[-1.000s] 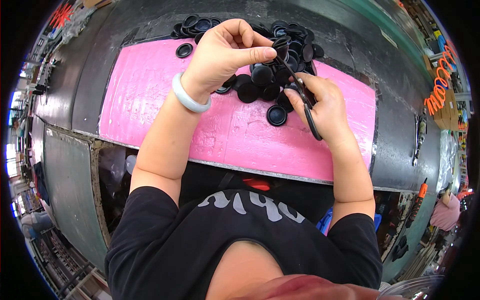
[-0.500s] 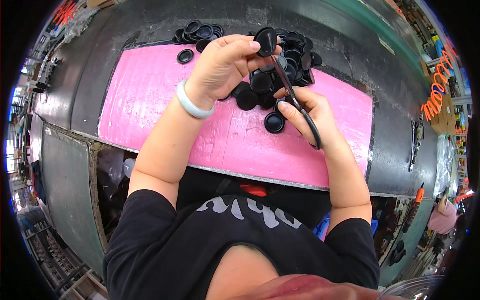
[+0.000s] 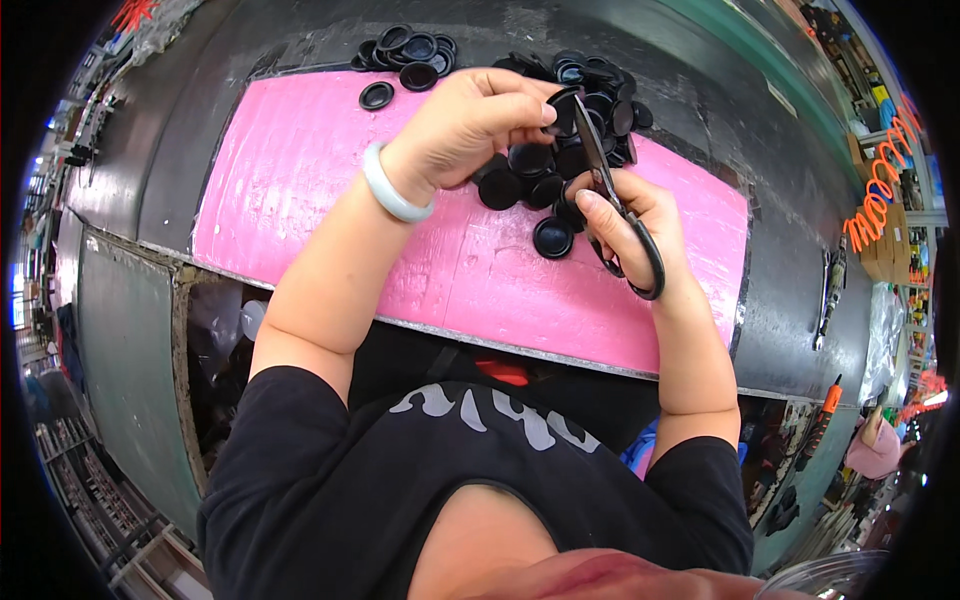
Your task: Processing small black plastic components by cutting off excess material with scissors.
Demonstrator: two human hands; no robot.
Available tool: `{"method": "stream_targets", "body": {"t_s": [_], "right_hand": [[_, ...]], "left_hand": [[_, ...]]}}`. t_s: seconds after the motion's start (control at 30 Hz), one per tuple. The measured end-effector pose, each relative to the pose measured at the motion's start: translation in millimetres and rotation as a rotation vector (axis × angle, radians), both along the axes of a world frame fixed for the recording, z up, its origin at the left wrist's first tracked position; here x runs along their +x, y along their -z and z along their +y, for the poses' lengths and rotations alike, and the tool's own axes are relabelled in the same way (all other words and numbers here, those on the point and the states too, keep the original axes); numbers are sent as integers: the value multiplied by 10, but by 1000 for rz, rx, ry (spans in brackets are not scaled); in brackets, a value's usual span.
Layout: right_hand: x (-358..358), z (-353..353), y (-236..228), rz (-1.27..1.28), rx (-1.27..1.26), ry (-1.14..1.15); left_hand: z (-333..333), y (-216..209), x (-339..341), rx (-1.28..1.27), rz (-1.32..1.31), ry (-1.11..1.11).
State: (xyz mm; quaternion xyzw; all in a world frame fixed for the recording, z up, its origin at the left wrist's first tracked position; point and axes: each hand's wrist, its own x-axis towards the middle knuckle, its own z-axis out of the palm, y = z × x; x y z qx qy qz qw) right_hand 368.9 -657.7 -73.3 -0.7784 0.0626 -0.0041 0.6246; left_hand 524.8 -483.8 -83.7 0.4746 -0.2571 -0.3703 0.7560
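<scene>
Left hand pinched a black disc between thumb and fingertips, right hand gripped scissors, blades beyond its fingers at the disc's edge; trimming seemed under way, the next snip likely needing a steady pinch.

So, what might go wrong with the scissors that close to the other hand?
The scissors in the right hand have their blades at the black disc that the left hand pinches; a slip might nick that hand or gouge the disc. Pinched at one side, the disc could also twist or drop among the similar loose discs nearby, and be hard to pick out.
</scene>
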Motion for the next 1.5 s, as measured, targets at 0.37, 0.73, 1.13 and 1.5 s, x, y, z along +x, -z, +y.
{"method": "stream_targets", "body": {"t_s": [0.37, 0.73, 1.13, 1.5], "right_hand": [[51, -37, 67, -117, 25, 140], [49, -10, 50, -89, -41, 92], [61, -11, 113, -111, -152, 84], [82, -34, 183, -262, -275, 118]], "left_hand": [[335, 1, 507, 1126, -1203, -877], [159, 364, 337, 960, -1474, -312], [196, 87, 261, 952, -1290, -561], [-32, -82, -30, -109, -23, 24]]}}
